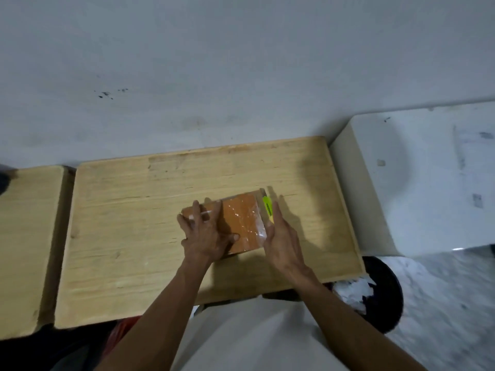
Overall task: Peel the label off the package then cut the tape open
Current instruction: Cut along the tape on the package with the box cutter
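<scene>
**Both hands on the taped package**

Pale cloth (241, 341) at the person's front fills the bottom of the view, and two bare forearms reach from it over a light wooden table (128, 236). On the table, right of its middle, lies the brown package (242, 223), flat and wrapped in glossy clear tape (258, 226). The left hand (205, 234) lies spread on the package's left part, fingers splayed and pressing down, thumb pointing toward the centre. The right hand (281, 236) rests against the package's right edge, fingers extended alongside a yellow-green cutter (267, 206); whether they are clamped on the cutter or merely touching it is hard to say. A black bin (380, 290) with crumpled white scraps stands at the table's near right corner.
</scene>
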The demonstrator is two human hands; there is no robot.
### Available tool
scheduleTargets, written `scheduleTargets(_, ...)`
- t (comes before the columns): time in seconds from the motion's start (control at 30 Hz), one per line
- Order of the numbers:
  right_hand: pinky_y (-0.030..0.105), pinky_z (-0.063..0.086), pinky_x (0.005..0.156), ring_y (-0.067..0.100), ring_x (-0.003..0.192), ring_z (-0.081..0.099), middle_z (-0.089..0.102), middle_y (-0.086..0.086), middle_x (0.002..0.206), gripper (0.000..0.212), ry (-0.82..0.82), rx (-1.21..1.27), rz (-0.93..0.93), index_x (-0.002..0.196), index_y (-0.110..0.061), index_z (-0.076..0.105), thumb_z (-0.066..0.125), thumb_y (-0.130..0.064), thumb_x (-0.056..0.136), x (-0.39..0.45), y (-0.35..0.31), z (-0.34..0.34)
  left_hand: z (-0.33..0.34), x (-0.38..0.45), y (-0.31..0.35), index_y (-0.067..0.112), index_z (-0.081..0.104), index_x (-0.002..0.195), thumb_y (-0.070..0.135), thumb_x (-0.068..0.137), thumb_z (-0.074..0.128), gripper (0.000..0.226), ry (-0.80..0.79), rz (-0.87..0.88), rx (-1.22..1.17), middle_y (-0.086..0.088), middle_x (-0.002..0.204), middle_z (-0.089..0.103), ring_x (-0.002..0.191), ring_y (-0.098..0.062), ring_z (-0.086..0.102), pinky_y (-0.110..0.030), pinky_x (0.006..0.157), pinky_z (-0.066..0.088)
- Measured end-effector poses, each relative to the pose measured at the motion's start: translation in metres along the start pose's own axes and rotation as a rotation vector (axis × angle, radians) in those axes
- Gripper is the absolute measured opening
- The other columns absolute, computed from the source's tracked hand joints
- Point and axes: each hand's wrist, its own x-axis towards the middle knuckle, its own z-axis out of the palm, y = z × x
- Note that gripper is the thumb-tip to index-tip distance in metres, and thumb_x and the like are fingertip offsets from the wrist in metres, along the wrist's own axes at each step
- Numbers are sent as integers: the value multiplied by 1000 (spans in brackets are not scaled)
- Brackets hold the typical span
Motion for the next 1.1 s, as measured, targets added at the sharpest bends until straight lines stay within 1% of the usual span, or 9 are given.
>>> scheduleTargets(0.13,44,57,68,23,74,61,62,9,86,86,17,-71,-6,156,-34,1,53,-7,94,-4,-2,10,-1,0,-3,50,5,152,63,78,68,97,-13,10,11,0,163,-22,143,-48,-25,-73,105,26)
scheduleTargets(0.2,43,57,66,22,72,61,61,7,83,85,32,-73,-5,156,-33,4,55,-6,93,-3,-4,13,0,0,-2,48,4,152,63,79,67,98,-16,17,22,-2,163,-24,143,-48,-25,-73,107,22)
scheduleTargets(0.33,41,58,66,20,75,62,63,6,88,78,66,-101,-12,155,-31,8,53,-9,95,-3,-9,15,-2,-1,0,49,6,151,59,80,69,96,-30,-8,-16,1,162,-25,143,-47,-27,-75,104,23)
scheduleTargets(0.53,39,60,67,19,79,64,65,7,96,81,55,-128,19,154,-29,12,59,-8,93,1,-14,15,-2,-2,2,49,6,152,57,80,70,97,-42,-12,-33,2,162,-27,143,-47,-28,-76,105,19)
scheduleTargets(0.63,39,60,65,19,78,64,65,6,96,78,56,-133,34,153,-31,14,61,-13,93,4,-18,15,-2,-2,2,49,6,152,56,80,71,98,-43,-11,-41,2,162,-27,142,-47,-30,-76,106,17)
scheduleTargets(0.73,40,60,64,20,75,65,66,6,94,74,56,-131,46,152,-32,16,58,-13,94,7,-23,14,-2,-2,3,49,5,152,56,80,71,98,-41,-8,-34,2,162,-27,142,-47,-29,-76,106,19)
scheduleTargets(0.83,39,58,66,22,77,64,64,8,94,76,39,-131,77,154,-28,16,57,-8,93,6,-26,12,-2,-3,3,48,4,152,57,80,70,98,-42,-7,-16,1,161,-27,142,-48,-29,-75,106,20)
scheduleTargets(1.0,36,58,70,21,81,64,63,9,100,77,46,-204,71,155,-26,14,59,-14,94,-4,-28,12,-2,-3,3,48,3,153,56,80,71,99,-47,-8,-26,1,161,-29,142,-48,-30,-76,106,17)
scheduleTargets(1.1,37,58,73,23,84,64,62,11,102,80,32,-216,95,155,-26,13,60,-12,92,0,-32,10,-2,-2,3,48,3,153,57,80,70,99,-48,-4,-22,0,161,-29,142,-48,-30,-77,106,15)
